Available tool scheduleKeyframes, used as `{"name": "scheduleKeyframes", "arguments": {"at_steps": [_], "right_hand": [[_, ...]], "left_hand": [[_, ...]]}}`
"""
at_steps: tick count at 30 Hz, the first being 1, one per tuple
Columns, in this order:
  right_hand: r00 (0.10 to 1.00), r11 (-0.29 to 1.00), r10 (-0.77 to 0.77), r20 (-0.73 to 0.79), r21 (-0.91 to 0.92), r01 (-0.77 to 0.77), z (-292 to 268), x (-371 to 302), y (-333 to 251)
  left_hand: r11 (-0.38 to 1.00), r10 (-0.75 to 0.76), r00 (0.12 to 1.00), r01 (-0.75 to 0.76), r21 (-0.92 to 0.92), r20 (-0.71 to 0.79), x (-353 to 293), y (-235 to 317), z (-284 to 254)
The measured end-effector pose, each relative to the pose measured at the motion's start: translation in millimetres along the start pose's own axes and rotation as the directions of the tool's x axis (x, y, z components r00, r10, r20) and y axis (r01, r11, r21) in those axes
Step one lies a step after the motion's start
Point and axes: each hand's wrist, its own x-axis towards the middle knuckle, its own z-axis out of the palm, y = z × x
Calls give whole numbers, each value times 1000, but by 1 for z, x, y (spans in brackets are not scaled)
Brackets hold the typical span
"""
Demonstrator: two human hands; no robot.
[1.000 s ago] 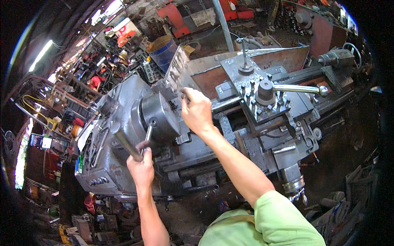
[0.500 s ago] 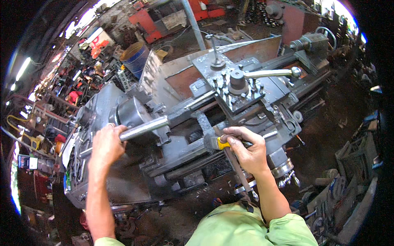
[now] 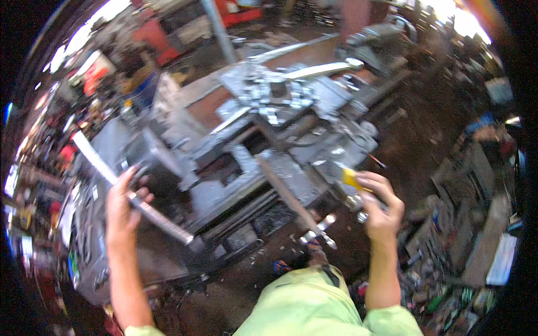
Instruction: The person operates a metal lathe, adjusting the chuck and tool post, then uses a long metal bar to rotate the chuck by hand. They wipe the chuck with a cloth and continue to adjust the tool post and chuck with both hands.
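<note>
A long, bright metal rod (image 3: 162,222) slants across the left side, and my left hand (image 3: 120,210) is closed around its middle in front of the lathe's chuck (image 3: 150,154). Between the fingers of my right hand (image 3: 382,204) is a brush-like tool (image 3: 350,178) with a yellow part; its grey head is smeared by motion. That hand is over the near right side of the lathe, by the carriage. A square tool post (image 3: 279,92) with a long lever handle (image 3: 322,70) sits on the carriage, beyond both hands.
A long flat bar (image 3: 286,193) lies across the lathe bed and sticks out toward me. Several hand tools lie on the headstock (image 3: 92,224) at left. Scrap metal and boards (image 3: 476,224) crowd the floor at right. A blue drum (image 3: 143,87) stands behind.
The rod has swung from pointing right to slanting down and right, still in my left hand. My right hand has moved right with the brush-like tool, away from the bed. The view has shifted.
</note>
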Motion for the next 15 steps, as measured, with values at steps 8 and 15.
{"name": "scheduleKeyframes", "arguments": {"at_steps": [8,15], "right_hand": [[981,984,-162,-106,50,168,-46,35,5],[916,826,-269,299,560,61,-36,100,47]], "left_hand": [[987,93,987,-74,142,-131,-11,2,17],[974,173,926,-109,200,-335,-17,-6,35]]}}
